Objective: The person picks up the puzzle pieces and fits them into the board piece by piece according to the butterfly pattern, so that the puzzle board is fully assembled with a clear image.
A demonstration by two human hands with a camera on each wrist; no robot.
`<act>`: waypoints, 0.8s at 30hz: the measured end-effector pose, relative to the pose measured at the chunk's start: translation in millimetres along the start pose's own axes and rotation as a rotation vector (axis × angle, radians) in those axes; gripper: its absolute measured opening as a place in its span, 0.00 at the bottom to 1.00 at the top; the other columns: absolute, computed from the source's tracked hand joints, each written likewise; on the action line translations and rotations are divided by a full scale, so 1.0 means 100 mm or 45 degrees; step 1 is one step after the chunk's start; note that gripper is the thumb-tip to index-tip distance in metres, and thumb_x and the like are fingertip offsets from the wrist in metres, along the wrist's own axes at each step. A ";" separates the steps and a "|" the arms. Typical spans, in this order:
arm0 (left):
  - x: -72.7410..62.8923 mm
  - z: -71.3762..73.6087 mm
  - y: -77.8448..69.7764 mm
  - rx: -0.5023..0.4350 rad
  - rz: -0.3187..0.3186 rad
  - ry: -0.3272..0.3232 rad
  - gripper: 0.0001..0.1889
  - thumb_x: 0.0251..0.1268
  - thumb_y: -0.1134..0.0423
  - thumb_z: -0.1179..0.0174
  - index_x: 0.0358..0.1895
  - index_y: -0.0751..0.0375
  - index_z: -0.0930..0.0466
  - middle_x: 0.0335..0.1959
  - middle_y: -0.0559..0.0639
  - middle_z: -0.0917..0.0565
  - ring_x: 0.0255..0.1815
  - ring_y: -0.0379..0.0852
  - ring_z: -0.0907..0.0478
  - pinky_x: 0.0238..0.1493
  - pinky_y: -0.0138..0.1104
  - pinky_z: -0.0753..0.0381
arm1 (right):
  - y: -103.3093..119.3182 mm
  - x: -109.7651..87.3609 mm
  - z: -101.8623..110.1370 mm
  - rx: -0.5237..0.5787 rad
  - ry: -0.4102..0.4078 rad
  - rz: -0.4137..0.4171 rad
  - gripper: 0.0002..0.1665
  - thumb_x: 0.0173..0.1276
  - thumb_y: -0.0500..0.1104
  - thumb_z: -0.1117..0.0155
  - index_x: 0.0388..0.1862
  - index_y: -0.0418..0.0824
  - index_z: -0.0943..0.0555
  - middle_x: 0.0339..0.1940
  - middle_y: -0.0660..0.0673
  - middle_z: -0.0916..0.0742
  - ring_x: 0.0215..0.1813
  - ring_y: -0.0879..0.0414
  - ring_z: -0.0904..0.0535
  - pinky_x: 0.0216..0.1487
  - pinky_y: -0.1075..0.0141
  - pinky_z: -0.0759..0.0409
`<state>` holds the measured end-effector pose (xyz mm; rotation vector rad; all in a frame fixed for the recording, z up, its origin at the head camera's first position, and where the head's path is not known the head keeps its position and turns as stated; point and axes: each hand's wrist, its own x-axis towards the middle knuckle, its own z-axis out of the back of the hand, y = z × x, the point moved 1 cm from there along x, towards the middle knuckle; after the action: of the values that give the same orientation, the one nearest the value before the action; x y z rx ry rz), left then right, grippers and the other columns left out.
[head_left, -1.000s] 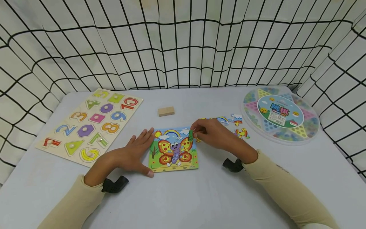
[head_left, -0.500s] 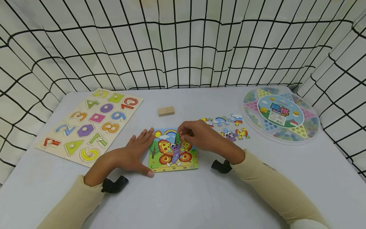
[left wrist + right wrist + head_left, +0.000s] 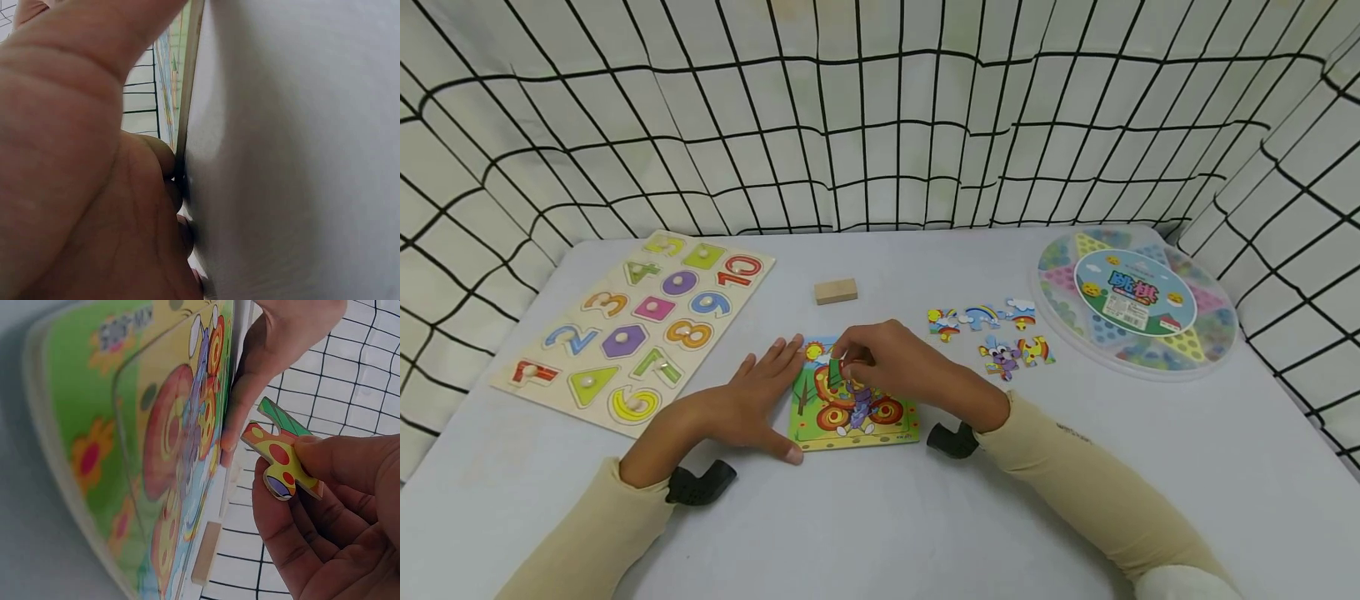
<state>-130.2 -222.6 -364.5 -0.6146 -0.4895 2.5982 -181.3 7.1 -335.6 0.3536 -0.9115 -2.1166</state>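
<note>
My left hand (image 3: 748, 408) lies with fingers spread along the left edge of a butterfly puzzle board (image 3: 895, 435), its thumb at the near left corner. In the left wrist view, the hand (image 3: 81, 156) is against the board's thin side (image 3: 189, 94). Over the board's upper part, my right hand (image 3: 898, 358) pinches a jigsaw piece between thumb and fingers. The right wrist view shows this jigsaw piece (image 3: 278, 453), green and yellow with red spots, tilted and apart from the board's picture. My right hand hides part of the butterfly in the head view.
Several loose jigsaw pieces (image 3: 981, 317) lie right of the board. Behind it rests a small wooden block (image 3: 836, 292). A number-and-shape peg board (image 3: 700, 283) lies at left, a round board-game box (image 3: 1206, 333) at right. Black grid netting (image 3: 880, 133) surrounds the white table.
My right hand has carried the jigsaw piece leftward, from the board's right edge to over its upper left part. The left hand has stayed in place.
</note>
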 end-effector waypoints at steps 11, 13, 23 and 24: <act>0.00 0.00 0.01 0.003 -0.014 0.003 0.70 0.40 0.31 0.29 0.77 0.67 0.63 0.79 0.59 0.68 0.77 0.59 0.75 0.69 0.62 0.72 | 0.09 0.15 -0.15 -0.013 0.084 0.069 0.09 0.69 0.34 0.38 0.48 0.36 0.19 0.33 0.52 0.14 0.33 0.64 0.21 0.37 0.74 0.22; -0.01 0.00 0.01 0.000 -0.016 0.003 0.70 0.40 0.31 0.29 0.78 0.66 0.63 0.79 0.59 0.68 0.77 0.59 0.76 0.69 0.62 0.72 | 0.11 0.17 -0.16 -0.025 0.099 0.051 0.10 0.69 0.34 0.38 0.48 0.36 0.19 0.34 0.52 0.14 0.34 0.64 0.21 0.37 0.75 0.22; -0.01 0.00 0.01 -0.025 -0.026 -0.002 0.70 0.41 0.31 0.29 0.78 0.64 0.64 0.79 0.58 0.68 0.77 0.59 0.76 0.69 0.62 0.73 | 0.12 0.24 -0.23 -0.024 0.163 0.002 0.08 0.69 0.34 0.37 0.46 0.37 0.19 0.33 0.53 0.15 0.33 0.64 0.21 0.37 0.75 0.23; -0.01 0.00 0.01 -0.030 -0.027 -0.004 0.70 0.41 0.32 0.29 0.78 0.64 0.64 0.79 0.58 0.68 0.77 0.59 0.76 0.69 0.62 0.72 | 0.12 0.25 -0.24 -0.029 0.165 0.003 0.08 0.69 0.34 0.38 0.46 0.38 0.19 0.33 0.53 0.15 0.33 0.64 0.21 0.36 0.75 0.23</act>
<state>-129.8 -223.9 -364.8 -0.6095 -0.5258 2.5772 -178.8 -28.7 -342.7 0.4718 -0.8121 -2.0741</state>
